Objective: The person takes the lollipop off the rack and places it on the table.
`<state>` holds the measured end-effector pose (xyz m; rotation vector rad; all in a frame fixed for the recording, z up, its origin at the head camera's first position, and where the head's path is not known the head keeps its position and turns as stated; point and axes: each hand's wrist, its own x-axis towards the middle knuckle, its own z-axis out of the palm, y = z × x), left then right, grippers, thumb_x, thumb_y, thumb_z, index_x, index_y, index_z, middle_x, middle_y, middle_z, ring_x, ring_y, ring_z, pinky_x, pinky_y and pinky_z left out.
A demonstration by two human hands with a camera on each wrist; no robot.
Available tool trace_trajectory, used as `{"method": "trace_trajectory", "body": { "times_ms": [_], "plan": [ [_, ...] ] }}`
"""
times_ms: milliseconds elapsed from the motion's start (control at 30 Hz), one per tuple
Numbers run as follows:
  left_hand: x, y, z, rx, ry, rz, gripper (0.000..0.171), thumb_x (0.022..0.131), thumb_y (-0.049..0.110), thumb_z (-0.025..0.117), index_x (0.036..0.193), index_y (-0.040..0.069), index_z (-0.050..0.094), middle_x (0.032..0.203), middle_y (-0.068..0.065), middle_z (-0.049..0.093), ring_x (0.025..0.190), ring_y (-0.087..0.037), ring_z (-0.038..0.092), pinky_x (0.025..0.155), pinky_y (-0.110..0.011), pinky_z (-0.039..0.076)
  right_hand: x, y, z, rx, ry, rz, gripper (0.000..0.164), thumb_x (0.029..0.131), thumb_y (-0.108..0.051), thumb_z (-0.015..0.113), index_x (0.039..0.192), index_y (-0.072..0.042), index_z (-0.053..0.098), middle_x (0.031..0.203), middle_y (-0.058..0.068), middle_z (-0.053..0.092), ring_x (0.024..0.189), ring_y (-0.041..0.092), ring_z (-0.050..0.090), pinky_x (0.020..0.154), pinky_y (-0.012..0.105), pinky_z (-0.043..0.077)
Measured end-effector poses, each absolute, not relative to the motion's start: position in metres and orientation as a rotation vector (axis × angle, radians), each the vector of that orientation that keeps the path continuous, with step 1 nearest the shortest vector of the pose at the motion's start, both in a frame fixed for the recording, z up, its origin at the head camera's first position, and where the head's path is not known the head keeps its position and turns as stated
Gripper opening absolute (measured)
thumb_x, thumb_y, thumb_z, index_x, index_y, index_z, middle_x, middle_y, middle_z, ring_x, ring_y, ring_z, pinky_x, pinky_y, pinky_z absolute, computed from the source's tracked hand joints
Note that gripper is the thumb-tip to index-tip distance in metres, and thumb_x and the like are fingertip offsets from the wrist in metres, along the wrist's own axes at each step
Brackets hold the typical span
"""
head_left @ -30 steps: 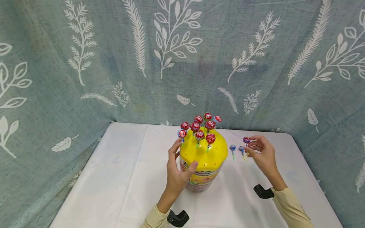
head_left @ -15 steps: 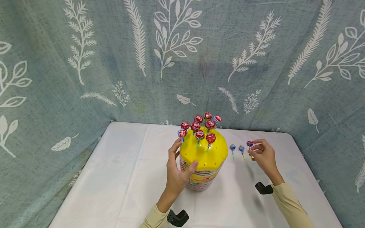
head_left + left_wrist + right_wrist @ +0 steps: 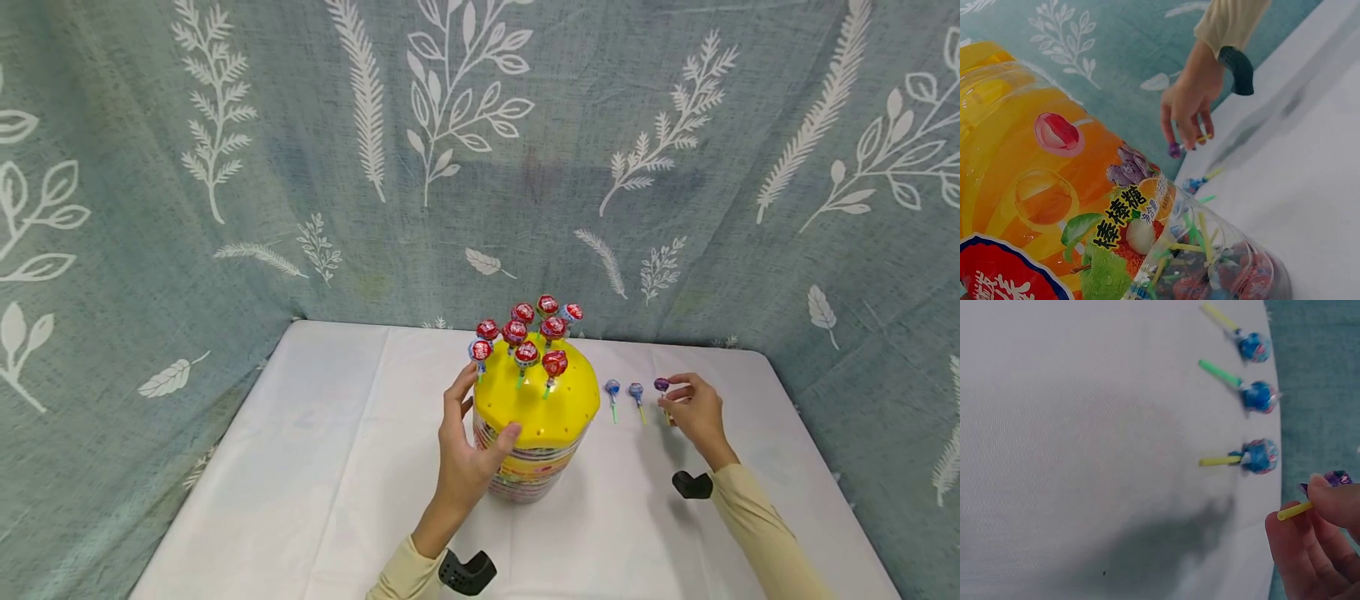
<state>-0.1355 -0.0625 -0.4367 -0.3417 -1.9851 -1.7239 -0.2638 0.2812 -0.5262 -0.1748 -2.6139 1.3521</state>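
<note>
A plastic lollipop jar point(image 3: 528, 467) with a yellow lid point(image 3: 540, 408) stands at the middle of the table. Several wrapped lollipops point(image 3: 514, 333) stick up from holes in the lid. My left hand point(image 3: 467, 471) grips the jar's left side, its thumb over the lid's edge. To the right, my right hand point(image 3: 693, 410) pinches a purple-wrapped lollipop point(image 3: 1338, 479) by its yellow stick point(image 3: 1295, 510), held above the table. Beside it lie blue-wrapped lollipops point(image 3: 636, 392) in a row. Through the jar's clear lower part point(image 3: 1235, 269), more lollipops show inside.
A white cloth covers the table point(image 3: 360, 467). Behind and at both sides hangs a grey-green curtain point(image 3: 555, 167) with white leaf prints. The right wrist view shows three blue lollipops point(image 3: 1259, 396) near the table's edge.
My right hand has moved right and slightly toward me with the purple lollipop, away from the blue ones. The left hand and the jar have stayed in place.
</note>
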Motion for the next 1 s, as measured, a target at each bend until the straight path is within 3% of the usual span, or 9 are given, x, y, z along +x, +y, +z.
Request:
{"method": "trace_trajectory", "body": {
  "times_ms": [100, 300, 633, 867, 1000],
  "plan": [
    [-0.143, -0.064, -0.452, -0.347, -1.988, -1.712, 0.072, 0.079, 0.029, 0.069, 0.140, 0.013, 0.034, 0.149, -0.002, 0.033, 0.135, -0.023, 0.031, 0.101, -0.055, 0.031, -0.267, 0.282, -0.530, -0.238, -2.652, 1.322, 0.038, 0.074, 0.001, 0.073, 0.107, 0.003, 0.055, 0.076, 0.013, 0.062, 0.054, 0.014, 0.058, 0.042, 0.045, 0.050],
    [-0.144, -0.065, -0.457, -0.352, -1.982, -1.715, 0.070, 0.081, 0.038, 0.067, 0.140, 0.026, 0.033, 0.149, 0.006, 0.032, 0.136, -0.019, 0.030, 0.100, -0.054, 0.031, -0.274, 0.280, -0.533, -0.371, -2.755, 1.245, 0.038, 0.078, 0.000, 0.071, 0.112, 0.004, 0.055, 0.087, 0.022, 0.063, 0.057, 0.019, 0.058, 0.047, 0.031, 0.052],
    [-0.142, -0.064, -0.455, -0.347, -1.994, -1.710, 0.069, 0.081, 0.037, 0.067, 0.140, 0.027, 0.033, 0.149, 0.006, 0.032, 0.135, -0.019, 0.031, 0.101, -0.054, 0.031, -0.279, 0.284, -0.543, -0.387, -2.863, 1.093, 0.037, 0.078, -0.004, 0.071, 0.110, 0.004, 0.057, 0.083, 0.018, 0.065, 0.066, 0.024, 0.056, 0.048, 0.028, 0.046],
    [-0.142, -0.065, -0.456, -0.349, -1.991, -1.710, 0.069, 0.081, 0.036, 0.068, 0.140, 0.028, 0.033, 0.149, 0.007, 0.031, 0.135, -0.019, 0.031, 0.101, -0.054, 0.031, -0.279, 0.281, -0.548, -0.386, -2.909, 0.989, 0.035, 0.081, -0.008, 0.065, 0.112, 0.002, 0.054, 0.086, 0.019, 0.063, 0.077, 0.032, 0.055, 0.059, 0.037, 0.043],
    [-0.142, -0.065, -0.456, -0.355, -1.983, -1.705, 0.069, 0.081, 0.036, 0.068, 0.140, 0.027, 0.033, 0.149, 0.006, 0.032, 0.135, -0.020, 0.031, 0.100, -0.054, 0.031, -0.277, 0.280, -0.548, -0.396, -2.913, 0.973, 0.037, 0.082, -0.009, 0.065, 0.114, 0.003, 0.053, 0.086, 0.018, 0.060, 0.075, 0.031, 0.054, 0.058, 0.036, 0.042]
  ]
}}
